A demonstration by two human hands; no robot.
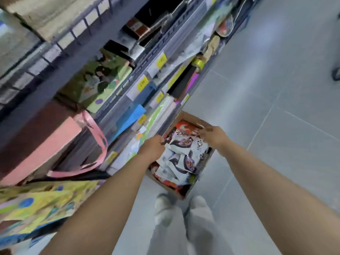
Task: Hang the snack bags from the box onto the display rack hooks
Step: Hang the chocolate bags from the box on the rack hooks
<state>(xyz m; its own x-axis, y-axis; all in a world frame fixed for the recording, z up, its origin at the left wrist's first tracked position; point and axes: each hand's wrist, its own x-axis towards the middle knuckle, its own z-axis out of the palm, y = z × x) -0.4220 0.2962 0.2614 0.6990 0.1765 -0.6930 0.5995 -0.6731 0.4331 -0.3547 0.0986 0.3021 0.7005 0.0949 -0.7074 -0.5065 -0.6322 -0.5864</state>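
- The cardboard box (191, 117) sits on the tiled floor (276, 85) just beside the foot of the shelves (117, 107), right in front of the person's shoes (197, 207)
- It is heaped with snack bags (176, 162), white, purple and orange, so most of the stock is yet to be hung
- The left hand (152, 149) is over the box's shelf-side edge, its fingers curled and seemingly pinching the edge of the top bag (181, 141)
- The right hand (211, 135) reaches in from the far side with fingers bent onto that bag's upper corner; blur hides whether they grip it or only touch
- No hooks or hanging snack bags show here; the shelves hold paper goods, yellow price tags (143, 85) and a pink gift bag (46, 148)
- My reading: this is the pick-up step, with lifting the bag, finding a hook and threading it all left to do
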